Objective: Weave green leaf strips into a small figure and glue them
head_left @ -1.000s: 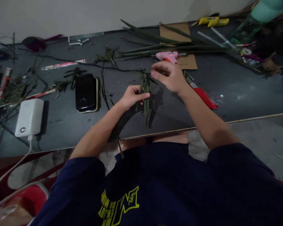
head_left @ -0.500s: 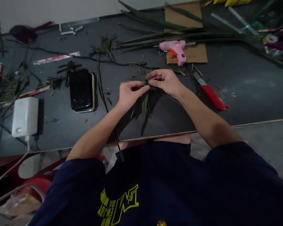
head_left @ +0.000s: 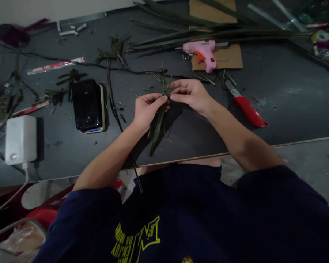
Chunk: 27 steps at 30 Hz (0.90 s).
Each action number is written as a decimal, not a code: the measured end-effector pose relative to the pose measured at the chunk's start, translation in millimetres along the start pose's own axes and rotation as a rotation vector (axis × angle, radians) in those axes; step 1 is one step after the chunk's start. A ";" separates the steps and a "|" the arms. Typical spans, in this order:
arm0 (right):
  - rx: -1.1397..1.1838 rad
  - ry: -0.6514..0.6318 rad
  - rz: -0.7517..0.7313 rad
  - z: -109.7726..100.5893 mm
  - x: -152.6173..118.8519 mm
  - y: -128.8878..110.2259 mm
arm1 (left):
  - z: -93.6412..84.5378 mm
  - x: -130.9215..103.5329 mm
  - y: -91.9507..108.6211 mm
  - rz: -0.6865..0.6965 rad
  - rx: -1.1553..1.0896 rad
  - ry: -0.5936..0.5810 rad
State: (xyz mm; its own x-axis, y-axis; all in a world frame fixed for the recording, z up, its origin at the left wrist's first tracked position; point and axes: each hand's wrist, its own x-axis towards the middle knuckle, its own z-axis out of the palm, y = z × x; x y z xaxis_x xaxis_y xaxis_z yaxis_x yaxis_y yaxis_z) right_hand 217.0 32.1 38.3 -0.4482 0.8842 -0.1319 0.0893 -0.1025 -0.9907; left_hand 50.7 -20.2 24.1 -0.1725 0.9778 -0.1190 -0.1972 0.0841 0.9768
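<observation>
Grey tabletop (head_left: 290, 109), pale wall (head_left: 30, 11) behind. In left hand (head_left: 146, 109): green leaf bundle (head_left: 158, 128), pinched between thumb and fingers, over the tabletop near its front edge. At the bundle's top, right hand (head_left: 193, 93): thumb and fingers nearly meeting; cannot tell if gripping. Could slip or split if tugged too hard. Further out: pink glue gun (head_left: 201, 48) over cardboard (head_left: 231, 60), red-handled knife (head_left: 248, 107). Containers: clear wrapper (head_left: 34, 71) around red-and-white stick (head_left: 55, 66); red tub (head_left: 46, 215), lower left, apparently holding plastic bag (head_left: 22, 239), contents unclear.
</observation>
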 end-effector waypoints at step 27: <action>-0.592 0.103 -0.277 9.2 -14.8 2.1 | -6.5 6.9 4.5 -0.066 -0.006 0.010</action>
State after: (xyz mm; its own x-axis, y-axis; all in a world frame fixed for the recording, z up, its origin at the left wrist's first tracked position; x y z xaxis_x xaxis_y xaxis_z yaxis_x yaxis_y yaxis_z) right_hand 215.7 14.6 37.9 -0.4406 0.8836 0.1584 0.4695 0.3772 -0.7983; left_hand 42.4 -14.3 26.6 -0.1689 0.9680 -0.1854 -0.2145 0.1475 0.9655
